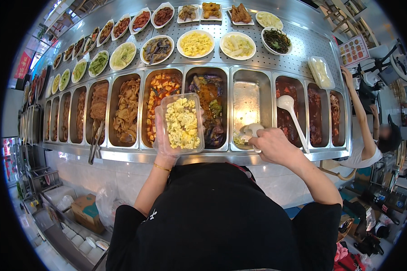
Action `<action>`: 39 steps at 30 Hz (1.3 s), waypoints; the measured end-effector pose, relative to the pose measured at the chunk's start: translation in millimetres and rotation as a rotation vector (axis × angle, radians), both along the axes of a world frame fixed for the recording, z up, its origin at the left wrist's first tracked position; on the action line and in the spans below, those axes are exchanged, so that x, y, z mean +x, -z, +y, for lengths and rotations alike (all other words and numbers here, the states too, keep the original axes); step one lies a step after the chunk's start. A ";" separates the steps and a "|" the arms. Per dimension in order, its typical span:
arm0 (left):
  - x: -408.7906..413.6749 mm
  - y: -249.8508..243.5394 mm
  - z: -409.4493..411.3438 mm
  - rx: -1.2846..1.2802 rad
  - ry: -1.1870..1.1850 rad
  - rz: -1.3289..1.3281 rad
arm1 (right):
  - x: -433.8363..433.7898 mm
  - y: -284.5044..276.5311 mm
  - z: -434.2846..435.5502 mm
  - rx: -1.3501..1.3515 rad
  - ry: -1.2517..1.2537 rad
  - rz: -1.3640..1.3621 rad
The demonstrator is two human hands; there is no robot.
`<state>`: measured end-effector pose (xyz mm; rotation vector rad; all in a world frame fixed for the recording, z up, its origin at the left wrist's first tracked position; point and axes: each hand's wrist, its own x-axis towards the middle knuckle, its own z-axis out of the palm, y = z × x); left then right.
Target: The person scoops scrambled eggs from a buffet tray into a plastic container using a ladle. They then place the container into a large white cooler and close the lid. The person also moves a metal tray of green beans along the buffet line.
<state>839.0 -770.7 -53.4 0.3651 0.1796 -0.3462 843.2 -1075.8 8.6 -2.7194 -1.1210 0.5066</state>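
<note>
In a clear plastic glove, my left hand [160,135] holds up a clear plastic food container [202,135] with scrambled egg [183,123] in it. The container hangs over the pans of tofu in red sauce [164,83] and eggplant [207,83]. My bare right hand [273,145] grips a white serving spoon [254,128], whose bowl is down in a nearly bare steel pan [252,91]. A little food scrap [239,139] lies at that pan's near end. Another white spoon [293,118] rests across the neighbouring pan of dark red food [285,89].
Plates of sample dishes [195,44] line the perforated steel shelf behind the pans. Metal tongs [95,142] lean out of a pan at left. A lidded clear container [321,73] sits at right, where another person's arm [359,108] reaches to the counter edge.
</note>
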 end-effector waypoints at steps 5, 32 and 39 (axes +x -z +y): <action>1.4 6.5 -0.4 -0.031 0.022 -0.007 | -5.1 2.4 2.2 0.122 0.179 0.062; 1.5 4.3 -5.5 0.047 0.038 -0.018 | -32.7 18.5 -5.2 0.390 0.311 0.075; -4.7 0.7 -13.4 0.067 0.015 0.011 | -18.1 24.0 -29.5 0.514 0.562 0.368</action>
